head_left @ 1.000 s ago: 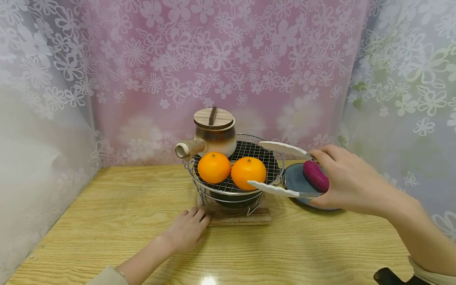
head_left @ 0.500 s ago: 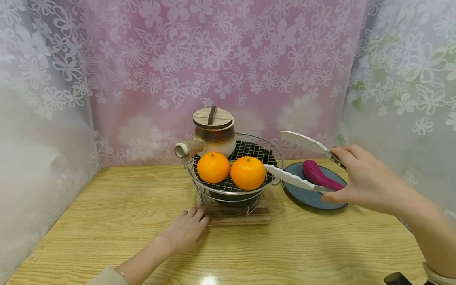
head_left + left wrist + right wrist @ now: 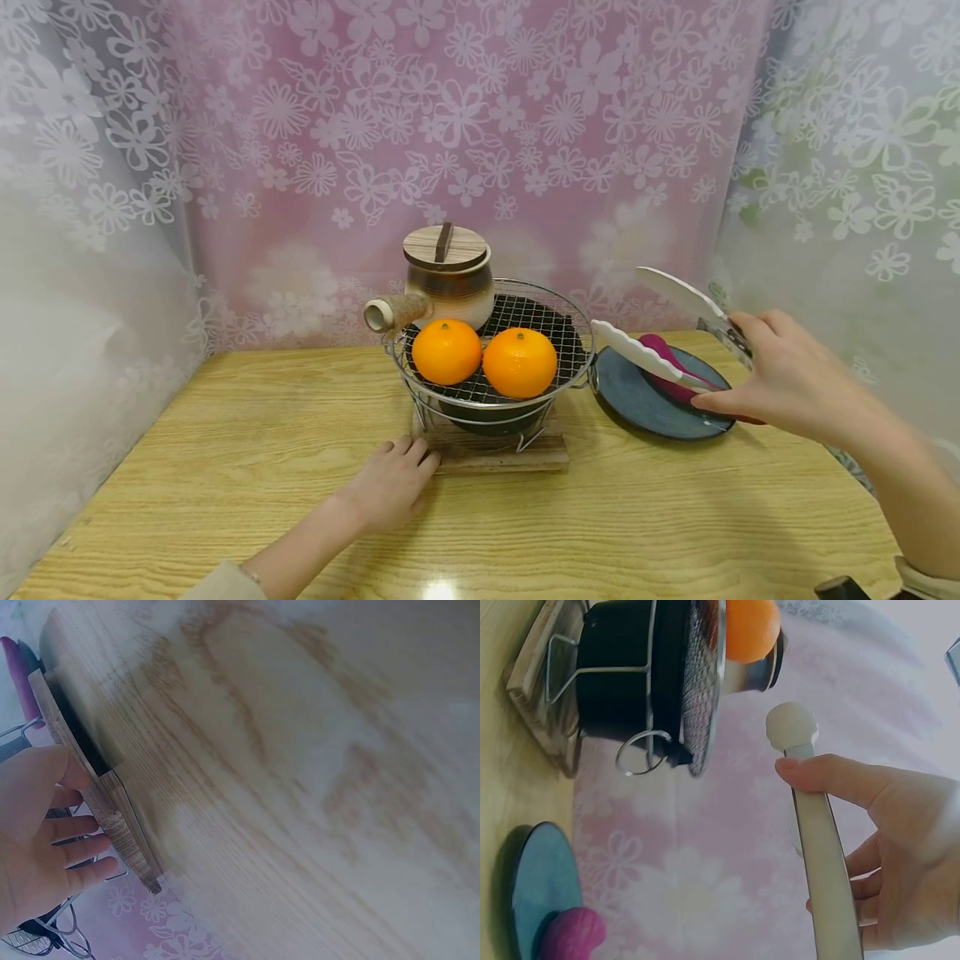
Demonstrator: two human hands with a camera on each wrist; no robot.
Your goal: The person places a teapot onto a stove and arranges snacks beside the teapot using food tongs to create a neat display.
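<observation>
In the head view my right hand point(image 3: 795, 375) grips a pair of tongs point(image 3: 637, 350) with white scalloped tips, the two arms spread apart with nothing between them. They hang over a blue-grey plate point(image 3: 637, 408) that bears a long, curved purple vegetable point(image 3: 655, 342), partly covered by the lower arm of the tongs. The right wrist view shows my thumb pressed along one metal arm of these tongs. My left hand point(image 3: 393, 483) rests with its extended fingers at the front left corner of a wooden board point(image 3: 502, 461); in the left wrist view the fingers lie against this board's edge.
On the board stands a dark round grill point(image 3: 615, 671) under a wire rack point(image 3: 573, 354). Two oranges point(image 3: 447, 352) and a lidded clay pot point(image 3: 450, 296) with a side handle sit on the rack. A flowered curtain point(image 3: 465, 125) hangs behind the table. A black object point(image 3: 840, 588) shows at the lower right.
My right hand has moved right with the tongs, away from the oranges and over the plate. The tongs' arms stay apart. My left hand, the oranges and the pot keep their places.
</observation>
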